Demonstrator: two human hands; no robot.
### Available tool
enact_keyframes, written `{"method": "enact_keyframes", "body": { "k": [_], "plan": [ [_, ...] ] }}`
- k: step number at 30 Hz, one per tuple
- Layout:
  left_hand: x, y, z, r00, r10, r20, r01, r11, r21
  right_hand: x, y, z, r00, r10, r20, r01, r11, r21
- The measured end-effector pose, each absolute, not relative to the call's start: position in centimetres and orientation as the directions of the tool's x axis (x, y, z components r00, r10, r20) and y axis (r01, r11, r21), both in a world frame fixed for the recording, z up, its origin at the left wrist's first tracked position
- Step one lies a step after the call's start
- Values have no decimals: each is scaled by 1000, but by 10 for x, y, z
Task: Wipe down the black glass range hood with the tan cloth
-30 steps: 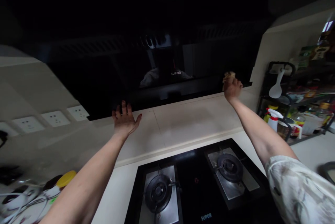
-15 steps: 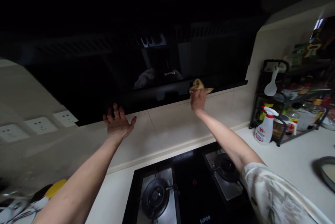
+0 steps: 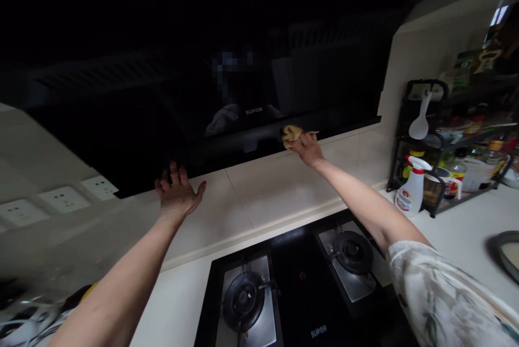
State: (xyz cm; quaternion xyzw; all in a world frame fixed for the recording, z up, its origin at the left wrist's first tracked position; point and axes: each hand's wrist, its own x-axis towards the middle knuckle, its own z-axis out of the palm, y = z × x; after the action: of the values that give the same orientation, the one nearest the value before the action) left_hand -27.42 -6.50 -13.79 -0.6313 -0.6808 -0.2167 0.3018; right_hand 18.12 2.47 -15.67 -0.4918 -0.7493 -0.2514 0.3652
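My right hand presses a small yellowish cloth against the lower edge of the black range hood, just right of its white brand lettering. My left hand lies flat and open on the cream wall tiles, fingertips touching the hood's bottom edge at the left. Below my arms is a black two-burner gas hob.
Wall sockets sit left of the hood. A black rack with bottles, a white spoon and a spray bottle stands on the counter at right. A round dish rim shows at the far right edge.
My right hand slid the cloth leftward along the hood's bottom edge, from its right end to near the middle. My left hand stayed pressed on the wall.
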Motion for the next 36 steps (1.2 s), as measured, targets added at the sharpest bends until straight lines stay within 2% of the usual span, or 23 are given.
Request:
{"method": "enact_keyframes", "body": {
  "k": [5,8,15,21,25,28,31,36],
  "plan": [
    [-272,-67,-137,-11,722,692,994,83,-71,277,24,-170,25,559,828,875,388,-289],
    [-273,-66,-140,13,702,712,996,56,-73,313,20,-173,133,548,826,850,366,-379],
    [-273,-60,-144,-7,706,709,994,82,-72,294,13,-173,115,462,880,864,390,-318],
    [-273,-58,-146,-16,711,704,993,92,-70,234,11,-169,-106,359,927,889,451,-73],
    [-275,-56,-147,-17,710,704,996,75,-52,174,10,-158,-249,251,936,879,464,109],
    [-274,-57,-147,-19,715,699,997,68,-43,142,8,-143,-259,155,953,865,476,158],
    [-272,-60,-145,-20,727,687,996,74,-49,138,4,-116,-169,94,981,886,450,110],
    [-270,-59,-146,-11,734,679,995,73,-63,155,4,-48,158,191,969,939,275,-207]
  ]
}}
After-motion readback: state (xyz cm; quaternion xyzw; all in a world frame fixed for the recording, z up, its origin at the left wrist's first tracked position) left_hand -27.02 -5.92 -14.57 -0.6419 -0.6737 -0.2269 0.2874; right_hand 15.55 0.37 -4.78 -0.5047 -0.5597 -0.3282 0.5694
